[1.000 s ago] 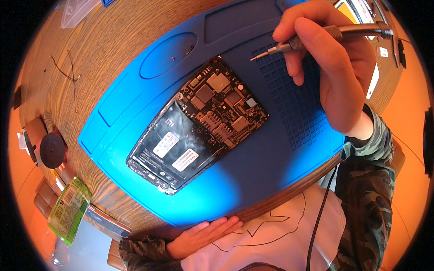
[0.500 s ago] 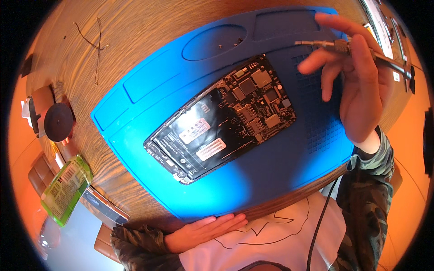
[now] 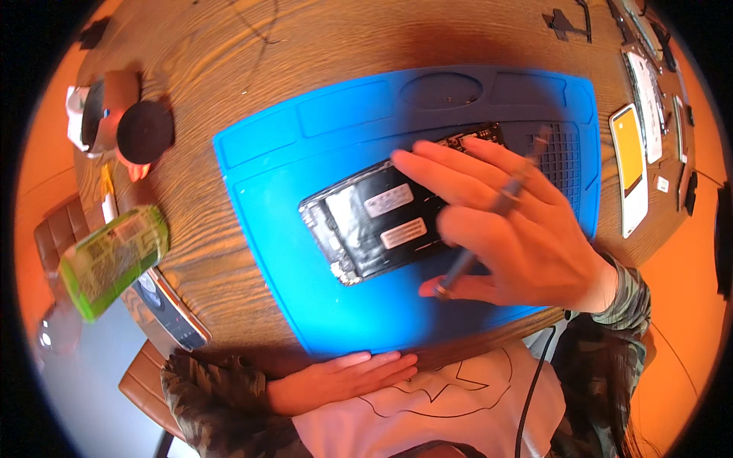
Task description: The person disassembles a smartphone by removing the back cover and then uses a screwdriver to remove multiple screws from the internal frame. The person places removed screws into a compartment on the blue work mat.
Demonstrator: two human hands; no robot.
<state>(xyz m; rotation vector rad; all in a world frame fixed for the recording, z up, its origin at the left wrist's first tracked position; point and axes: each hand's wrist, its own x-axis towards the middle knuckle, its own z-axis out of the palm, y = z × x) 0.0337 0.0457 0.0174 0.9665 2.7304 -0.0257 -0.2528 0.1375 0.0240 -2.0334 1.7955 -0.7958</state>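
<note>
An opened phone (image 3: pixel 374 221), back cover off, lies on a blue work mat (image 3: pixel 290 175) on a wooden table. White labels show on its black battery and the circuit board end is mostly hidden. My right hand (image 3: pixel 511 229) lies flat over the phone's right half, fingers spread toward the battery, with a thin metal screwdriver (image 3: pixel 489 217) held between the fingers. My left hand (image 3: pixel 343 378) rests flat against the table's near edge, just below the mat, holding nothing.
A green can (image 3: pixel 111 259) and a dark card (image 3: pixel 172 309) sit at the table's left edge. A black round disc (image 3: pixel 143 131) and a white cup lie further back left. Phone parts and a white and orange phone (image 3: pixel 632 168) line the right side. A cable (image 3: pixel 534 389) hangs by my chest.
My right hand came down from above the mat's far right corner onto the phone, turning the screwdriver along the fingers. The view shifted, and the left hand stayed at the table's edge.
</note>
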